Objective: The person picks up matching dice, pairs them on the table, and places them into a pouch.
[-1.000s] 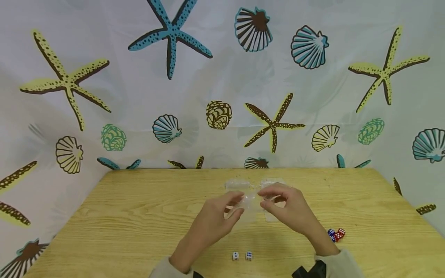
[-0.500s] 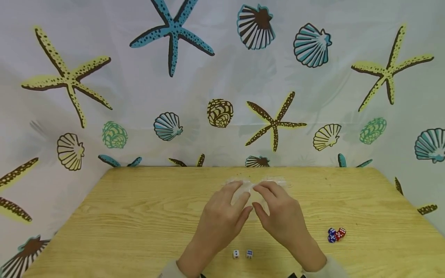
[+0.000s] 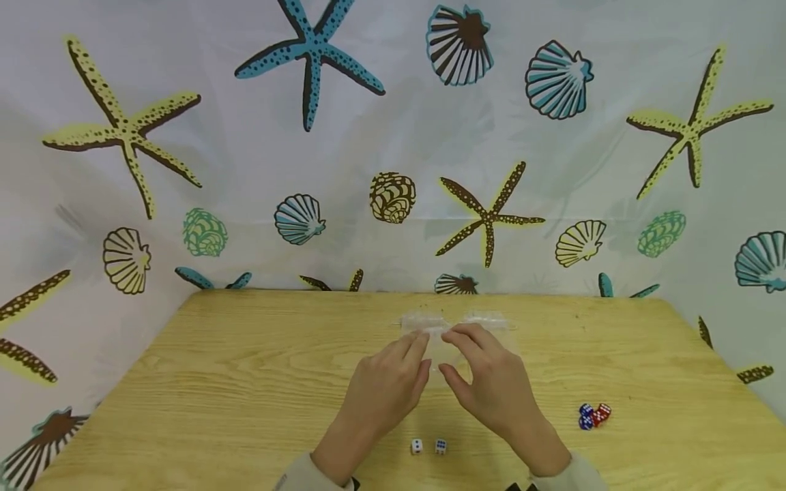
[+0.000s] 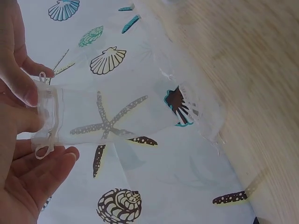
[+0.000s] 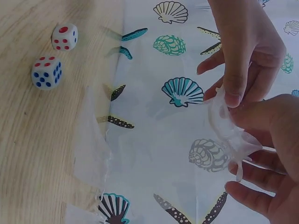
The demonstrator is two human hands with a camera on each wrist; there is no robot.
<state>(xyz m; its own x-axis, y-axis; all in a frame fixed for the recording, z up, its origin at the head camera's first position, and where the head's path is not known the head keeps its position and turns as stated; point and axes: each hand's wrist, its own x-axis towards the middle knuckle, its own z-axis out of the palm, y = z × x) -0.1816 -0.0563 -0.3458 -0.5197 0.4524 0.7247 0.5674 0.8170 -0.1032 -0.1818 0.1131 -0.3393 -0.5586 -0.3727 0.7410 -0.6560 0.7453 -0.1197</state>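
A sheer white drawstring pouch hangs between my two hands, which hold it by its gathered mouth. My left hand pinches one side; in the right wrist view its thumb presses on the pouch's rim. On the other side my right hand grips the mouth with thumb and fingers, the same rim lying under its thumb. Small cord loops stick out at both ends of the mouth. The fabric is see-through, so the backdrop's starfish shows through it.
Flat on the wooden table behind my hands lie two more sheer pouches, the second pouch to the right. Two white dice sit in front of me. Blue and red dice cluster at right. A patterned cloth hangs behind.
Both hands have drawn closer together around the pouch, my right one moving left. The white dice and the coloured cluster have stayed in place.
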